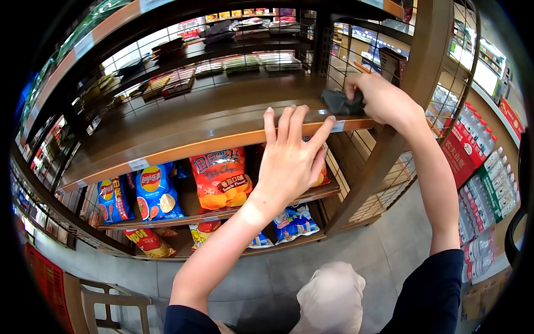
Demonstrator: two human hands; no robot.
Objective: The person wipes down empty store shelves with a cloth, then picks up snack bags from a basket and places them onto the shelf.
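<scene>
My right hand (381, 97) grips a dark grey cloth (340, 103), bunched up and pressed on the right end of a brown shelf board (222, 106). Its fingers are curled into the cloth and partly blurred. With fingers stretched out, my left hand (292, 147) rests its fingertips on the shelf's orange front edge (217, 142). Below that hand, on the lower shelf, stand a red bag of potato chips (219, 178) and a blue Lay's bag (157, 192).
Wire mesh and a wooden post (409, 83) close off the shelf's right side. Packs of bottled water (473, 145) stand at the far right. A beige stool (114, 303) and a red crate (44, 284) are at the lower left. Flat packets (242, 64) lie on racks behind.
</scene>
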